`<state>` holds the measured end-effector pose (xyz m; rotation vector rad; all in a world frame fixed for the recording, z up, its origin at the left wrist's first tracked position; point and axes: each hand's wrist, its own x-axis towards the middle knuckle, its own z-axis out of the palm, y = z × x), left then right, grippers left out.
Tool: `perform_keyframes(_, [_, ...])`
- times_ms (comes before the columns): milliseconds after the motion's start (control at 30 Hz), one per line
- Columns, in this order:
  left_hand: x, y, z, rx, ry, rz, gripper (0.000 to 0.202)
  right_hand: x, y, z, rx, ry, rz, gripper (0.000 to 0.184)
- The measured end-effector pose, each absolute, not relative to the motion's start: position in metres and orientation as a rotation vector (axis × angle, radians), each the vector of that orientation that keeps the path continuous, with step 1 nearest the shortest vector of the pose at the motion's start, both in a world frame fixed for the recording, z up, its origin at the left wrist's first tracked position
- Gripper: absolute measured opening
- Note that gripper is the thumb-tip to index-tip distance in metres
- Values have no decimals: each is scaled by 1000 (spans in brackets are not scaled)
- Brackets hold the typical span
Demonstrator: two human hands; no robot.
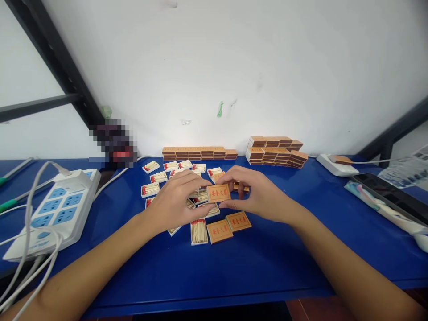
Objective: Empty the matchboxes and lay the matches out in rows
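Observation:
Both my hands meet over the middle of a blue table (261,263). My left hand (175,200) and my right hand (257,194) pinch an orange matchbox (218,193) between their fingertips, its printed face towards me. Just below it two more orange matchbox sleeves (220,231) (238,220) lie flat, beside an open white tray of red-tipped matches (199,232). Several other open match trays (150,189) are scattered behind and under my hands.
Stacks of orange matchboxes stand against the white wall, a long low row (199,153) and a taller pile (276,151). A white power strip (56,209) with cables lies at the left. A phone (391,198) and a second white strip (336,164) lie at the right.

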<state>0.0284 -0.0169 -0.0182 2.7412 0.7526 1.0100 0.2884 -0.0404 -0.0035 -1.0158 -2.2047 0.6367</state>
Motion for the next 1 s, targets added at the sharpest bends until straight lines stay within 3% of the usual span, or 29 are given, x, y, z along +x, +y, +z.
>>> perform_keyframes(133, [29,-16,-20,2738,764,1170,25,286,-43,-3,-1098,-2063,725,45])
perform_keyframes(367, [28,-11,-21,2722,749,1374,27,279,-42,-6,-1089,-1885,932,34])
perform_keyframes(667, [21,-7,-27,2858,892,1130,45,283,-36,-6,-1242,-1738,984,45])
perform_keyframes(1000, [10,-11,5,2876,899,549,29,303,-30,-12,-1673,-2114,723,55])
